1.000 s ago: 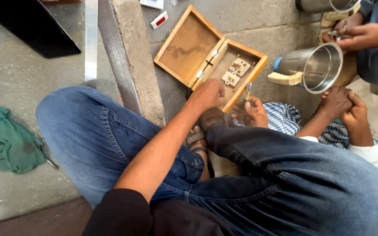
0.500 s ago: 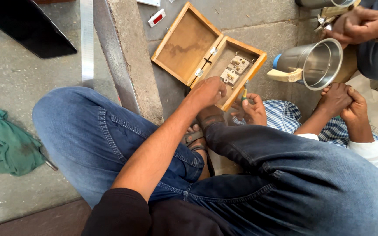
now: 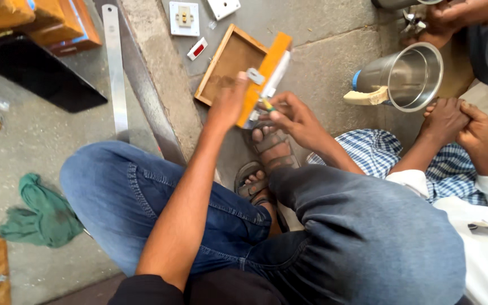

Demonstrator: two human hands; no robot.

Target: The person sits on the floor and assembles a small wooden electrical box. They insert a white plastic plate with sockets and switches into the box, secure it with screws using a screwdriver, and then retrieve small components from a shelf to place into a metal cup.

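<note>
your left hand (image 3: 228,101) clamps the hinged orange wooden box (image 3: 243,68) steady; keep your right hand (image 3: 292,116) fingers pinched on the small yellow-green screwdriver (image 3: 267,104), square to it.

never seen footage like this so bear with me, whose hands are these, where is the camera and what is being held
The camera sits on a person's head and looks down at their own lap: blue jeans, sandalled feet, a concrete floor. Their left hand grips a hinged wooden box. Their right hand pinches a small tool at the box's edge; what kind is unclear. The clasped hands at right belong to someone else. Nearby lie a steel jug, a metal ruler, a white switch plate and a green cloth.
</note>
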